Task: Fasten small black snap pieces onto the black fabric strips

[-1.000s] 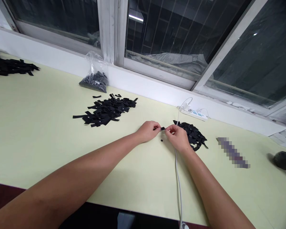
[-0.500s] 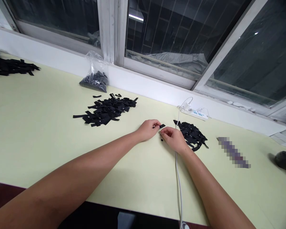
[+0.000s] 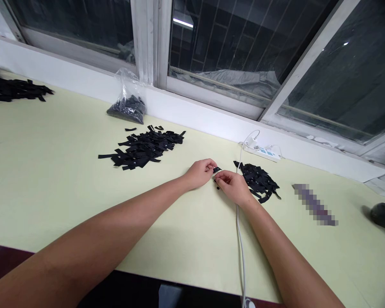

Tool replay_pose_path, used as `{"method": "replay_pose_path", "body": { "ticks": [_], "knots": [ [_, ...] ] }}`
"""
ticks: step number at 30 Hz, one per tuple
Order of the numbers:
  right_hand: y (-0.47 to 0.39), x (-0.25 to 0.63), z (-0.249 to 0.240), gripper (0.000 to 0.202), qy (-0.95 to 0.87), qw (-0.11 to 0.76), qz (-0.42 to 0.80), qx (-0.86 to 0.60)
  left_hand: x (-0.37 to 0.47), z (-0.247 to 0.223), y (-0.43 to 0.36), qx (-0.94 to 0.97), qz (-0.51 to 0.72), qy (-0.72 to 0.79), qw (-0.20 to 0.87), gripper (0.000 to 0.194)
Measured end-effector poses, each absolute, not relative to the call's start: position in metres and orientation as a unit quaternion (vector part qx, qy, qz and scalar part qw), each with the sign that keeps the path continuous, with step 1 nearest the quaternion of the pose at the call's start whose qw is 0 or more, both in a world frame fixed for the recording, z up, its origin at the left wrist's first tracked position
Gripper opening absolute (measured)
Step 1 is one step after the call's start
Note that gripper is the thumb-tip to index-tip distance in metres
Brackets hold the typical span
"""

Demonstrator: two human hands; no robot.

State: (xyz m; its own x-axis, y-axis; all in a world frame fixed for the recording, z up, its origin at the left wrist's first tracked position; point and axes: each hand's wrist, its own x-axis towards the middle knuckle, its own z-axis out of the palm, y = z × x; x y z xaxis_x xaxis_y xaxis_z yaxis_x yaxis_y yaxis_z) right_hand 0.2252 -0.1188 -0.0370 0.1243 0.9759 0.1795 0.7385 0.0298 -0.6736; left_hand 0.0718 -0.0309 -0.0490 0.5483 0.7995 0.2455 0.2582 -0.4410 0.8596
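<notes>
My left hand [image 3: 200,173] pinches a short black fabric strip [image 3: 217,170] between thumb and fingers, just above the table. Close by on the right, my right hand [image 3: 233,186] has its thumb and fingertips pressed together beside the strip's end; whatever is in that pinch is too small to make out. Small black round pieces [image 3: 217,188] lie on the table under the right fingertips. A heap of black fabric strips [image 3: 259,179] lies beyond my right hand, and a larger heap of such strips [image 3: 144,149] is to the left of my hands.
A clear plastic bag [image 3: 128,105] with black pieces stands by the wall. A white cable [image 3: 239,239] runs under my right wrist from a power strip [image 3: 263,152]. Farther out are more black strips [image 3: 16,90], a blurred-out object [image 3: 315,206] and a dark rounded object [image 3: 383,215].
The black strip has turned slightly and shifted closer in between my hands. My right fingertips have moved a little left, toward it. The heaps are unchanged.
</notes>
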Motion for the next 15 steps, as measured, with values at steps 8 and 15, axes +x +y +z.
{"method": "replay_pose_path", "body": {
  "ticks": [8, 15],
  "knots": [
    [-0.1197, 0.2243, -0.0356, 0.021, -0.644, 0.324, 0.178, -0.67, 0.0712, -0.0481, -0.0315, 0.781, 0.339, 0.331, 0.407, 0.034],
    [-0.1194, 0.2261, -0.0365, 0.024, -0.653, 0.309, 0.165, -0.672, 0.0688, -0.042, -0.0342, 0.791, 0.32, 0.33, 0.404, 0.034]
  ]
}}
